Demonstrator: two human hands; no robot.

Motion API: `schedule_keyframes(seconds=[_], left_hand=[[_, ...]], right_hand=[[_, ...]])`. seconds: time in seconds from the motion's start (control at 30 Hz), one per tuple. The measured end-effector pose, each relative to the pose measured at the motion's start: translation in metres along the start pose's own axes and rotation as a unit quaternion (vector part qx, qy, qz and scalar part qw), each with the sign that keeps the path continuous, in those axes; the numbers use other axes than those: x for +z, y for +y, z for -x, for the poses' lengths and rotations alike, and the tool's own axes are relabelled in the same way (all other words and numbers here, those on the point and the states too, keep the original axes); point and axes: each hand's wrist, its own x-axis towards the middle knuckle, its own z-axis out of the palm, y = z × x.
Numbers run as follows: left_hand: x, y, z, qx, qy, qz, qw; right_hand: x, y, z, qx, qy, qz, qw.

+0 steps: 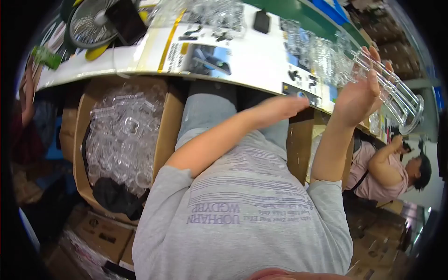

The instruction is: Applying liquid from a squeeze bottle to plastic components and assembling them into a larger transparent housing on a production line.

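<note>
My right hand (357, 95) is raised at the right, past the table edge, with its fingers closed round a clear glass vessel (395, 99). The vessel is tilted; it has long straight walls and a round flat foot (413, 116) pointing down to the right. My left hand (283, 111) reaches across my body toward the table's front edge. Its fingers are stretched out, slightly blurred, and nothing shows in them. Just beyond the left fingertips lies a dark printed card (298, 93). Clear glasses (322, 53) stand in a cluster behind the right hand.
A cardboard box (161, 135) full of clear glass pieces (123, 126) stands at the left, a black cloth (116, 198) over its near side. On the white table (261, 56) are a black object (262, 21) and a fan (91, 23). Another person (385, 168) sits at the right.
</note>
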Motion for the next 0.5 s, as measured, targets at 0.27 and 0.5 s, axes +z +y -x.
schedule_keyframes(seconds=[0.27, 0.5], left_hand=[[0.044, 0.027, -0.016, 0.058, -0.021, 0.107, 0.992], [0.046, -0.076, -0.06, -0.216, -0.024, 0.013, 0.976]], right_hand=[[-0.05, -0.014, -0.038, 0.014, 0.234, -0.197, 0.952], [-0.004, 0.055, -0.022, -0.182, 0.046, 0.227, 0.956]])
